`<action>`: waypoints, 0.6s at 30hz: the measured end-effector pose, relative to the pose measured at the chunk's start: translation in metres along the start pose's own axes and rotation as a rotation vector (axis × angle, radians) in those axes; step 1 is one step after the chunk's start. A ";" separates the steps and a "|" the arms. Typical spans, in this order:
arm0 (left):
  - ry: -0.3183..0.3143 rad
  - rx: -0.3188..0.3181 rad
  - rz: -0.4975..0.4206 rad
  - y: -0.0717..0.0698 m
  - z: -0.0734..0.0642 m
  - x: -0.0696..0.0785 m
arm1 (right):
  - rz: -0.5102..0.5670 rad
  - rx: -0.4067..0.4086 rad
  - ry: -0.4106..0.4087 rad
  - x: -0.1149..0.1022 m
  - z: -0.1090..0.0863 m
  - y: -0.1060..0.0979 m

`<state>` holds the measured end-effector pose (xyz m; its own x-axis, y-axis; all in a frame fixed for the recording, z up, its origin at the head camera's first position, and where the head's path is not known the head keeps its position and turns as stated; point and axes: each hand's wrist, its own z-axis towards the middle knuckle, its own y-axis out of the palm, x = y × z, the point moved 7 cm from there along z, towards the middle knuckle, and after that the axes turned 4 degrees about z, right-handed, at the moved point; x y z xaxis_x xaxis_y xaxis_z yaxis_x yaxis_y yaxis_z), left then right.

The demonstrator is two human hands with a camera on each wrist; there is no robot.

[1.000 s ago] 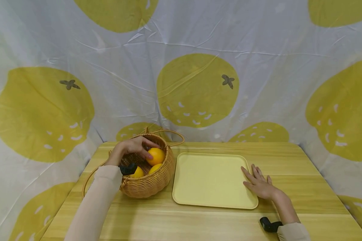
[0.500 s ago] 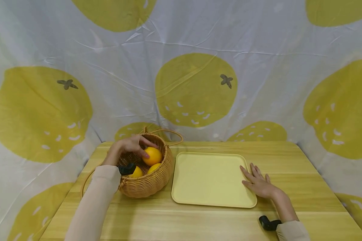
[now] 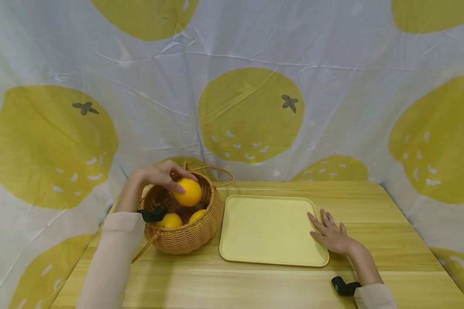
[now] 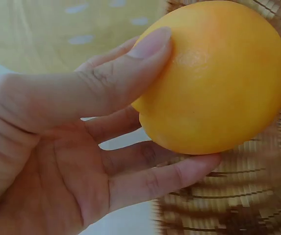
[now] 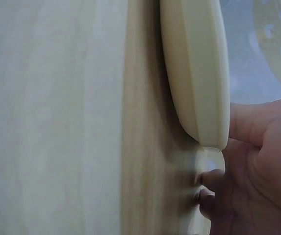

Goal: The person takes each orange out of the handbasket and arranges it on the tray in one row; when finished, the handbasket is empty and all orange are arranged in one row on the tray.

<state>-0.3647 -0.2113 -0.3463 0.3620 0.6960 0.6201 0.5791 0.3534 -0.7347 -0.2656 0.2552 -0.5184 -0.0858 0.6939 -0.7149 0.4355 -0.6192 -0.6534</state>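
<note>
Left hand (image 3: 160, 175): left of center in the head view, clamped on a piece of fruit. Thumb's on the near side, fingers reach round the far side and underneath, and the left wrist view shows it super clearly.
Held orange (image 3: 188, 192): just left of center, over the basket's mouth. Can't really tell if its bottom clears the rim, but it looks apart from the other fruit.
Right hand (image 3: 334, 239): right side of the frame, fingers straight and spread apart, not gripping anything. A couple of fingertips lie over the tray's right edge.
Tray (image 3: 268, 231): pale yellow, flat on the table, right of center and just beside the basket.
Basket (image 3: 187, 241): brown wicker, left of center, with a loop handle (image 3: 233, 176) sticking out at its upper right.
Other oranges: two in the basket, one lower left (image 3: 171, 220) and one lower right (image 3: 196, 215), the second partly hidden by the wicker.
In the way: basket's right wall sits between the held fruit and the tray. The black wrist gadget (image 3: 152, 214) blocks some of the left rim.
Table (image 3: 236, 285): light wood, across the bottom.
Backdrop (image 3: 158, 116): whitish cloth with big yellow fruit prints, filling the top.
</note>
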 end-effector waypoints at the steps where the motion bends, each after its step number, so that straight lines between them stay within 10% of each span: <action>1: 0.009 0.006 0.005 -0.003 -0.003 0.006 | 0.002 -0.001 -0.003 0.000 0.000 0.000; 10: 0.123 0.010 0.071 -0.014 -0.016 0.075 | 0.007 0.005 -0.045 0.001 -0.004 -0.002; 18: 0.184 -0.078 0.120 0.013 0.018 0.127 | -0.004 0.010 -0.078 0.002 -0.004 -0.006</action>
<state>-0.3247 -0.1071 -0.2825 0.5545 0.6018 0.5748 0.5760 0.2211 -0.7870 -0.2647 0.2619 -0.5151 -0.1574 0.6662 -0.7290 0.4257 -0.6203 -0.6588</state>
